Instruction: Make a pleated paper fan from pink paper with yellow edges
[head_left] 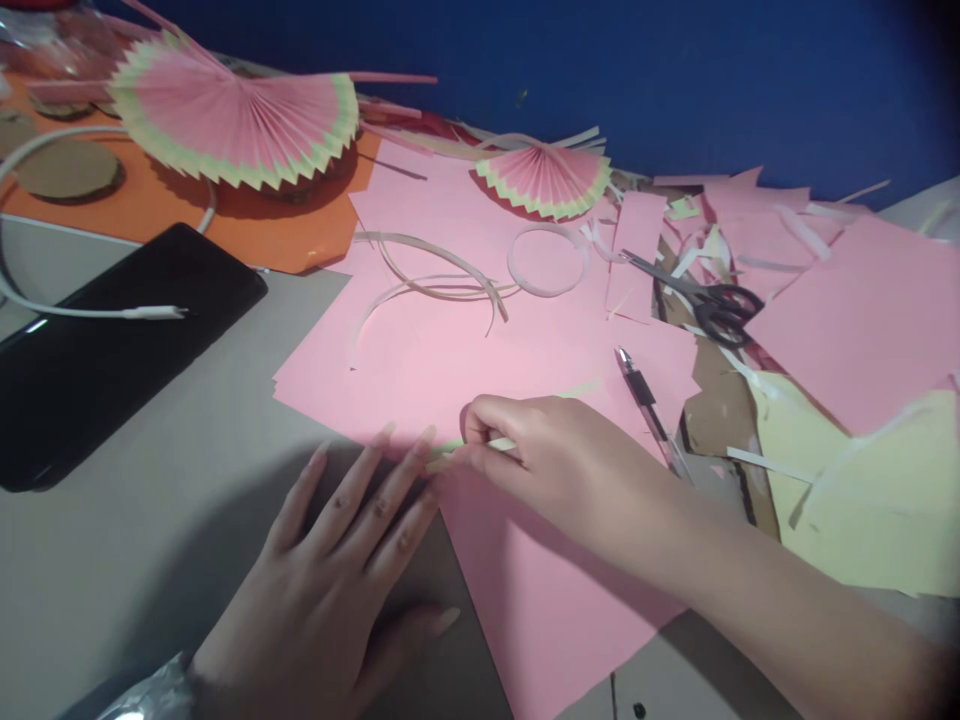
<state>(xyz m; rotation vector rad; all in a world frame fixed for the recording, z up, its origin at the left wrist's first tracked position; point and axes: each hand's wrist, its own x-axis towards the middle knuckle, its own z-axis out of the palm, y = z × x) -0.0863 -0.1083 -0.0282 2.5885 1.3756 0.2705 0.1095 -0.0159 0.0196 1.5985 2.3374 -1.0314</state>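
Note:
My right hand is closed in a pinch on a narrow pale yellow-green paper strip, over the pink paper sheets. More of the pale strip shows past the far side of that hand. My left hand lies palm down with fingers spread, its fingertips at the near edge of the pink sheets and touching or close to the strip's end. Beyond the hands, loose curled paper strips and a paper ring rest on the pink paper. A pen lies right of my right hand.
Black scissors lie at right among paper scraps and a pale yellow sheet. A black phone and white cable are at left. Two pleated paper fans stand at the back, before a blue surface.

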